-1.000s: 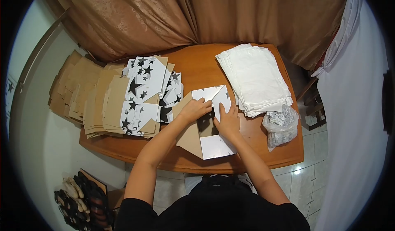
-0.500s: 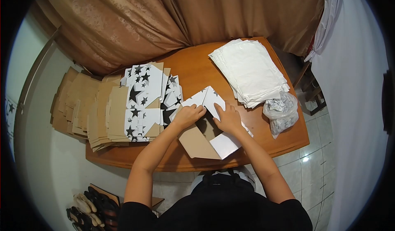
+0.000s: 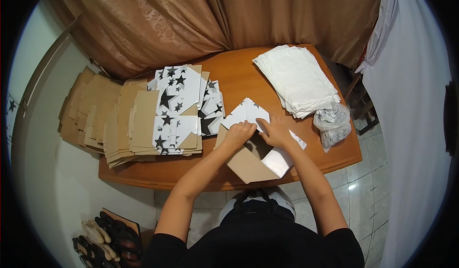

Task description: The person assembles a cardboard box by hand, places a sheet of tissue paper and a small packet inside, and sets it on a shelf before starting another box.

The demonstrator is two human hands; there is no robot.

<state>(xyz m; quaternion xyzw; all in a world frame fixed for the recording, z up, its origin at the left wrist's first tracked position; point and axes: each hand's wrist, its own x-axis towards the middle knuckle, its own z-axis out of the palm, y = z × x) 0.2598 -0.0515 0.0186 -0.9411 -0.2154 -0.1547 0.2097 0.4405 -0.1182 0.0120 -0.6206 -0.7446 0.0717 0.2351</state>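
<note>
A partly folded cardboard box (image 3: 249, 164), plain brown on some panels and white with black stars on others, sits near the table's front edge. Its near side stands open, showing a dark inside. My left hand (image 3: 240, 133) has its fingers curled at the inner edge of the star-printed far flaps (image 3: 246, 110). On the box's right side, my right hand (image 3: 278, 131) grips with thumb and fingers around the panel. Both hands are close together, and the fingertips under the flaps are partly hidden.
Left on the wooden table (image 3: 191, 176) lie stacked flat cardboard pieces (image 3: 119, 120) and star-printed sheets (image 3: 176, 106). White sheets (image 3: 299, 79) are piled at the back right, beside a clear plastic bag (image 3: 332, 124) of crumpled material. Shoes (image 3: 107, 239) rest on the floor at lower left.
The two far flaps, which had a gap between them, now lie closer together. My left hand has moved in toward the right hand. The whole view has shifted slightly.
</note>
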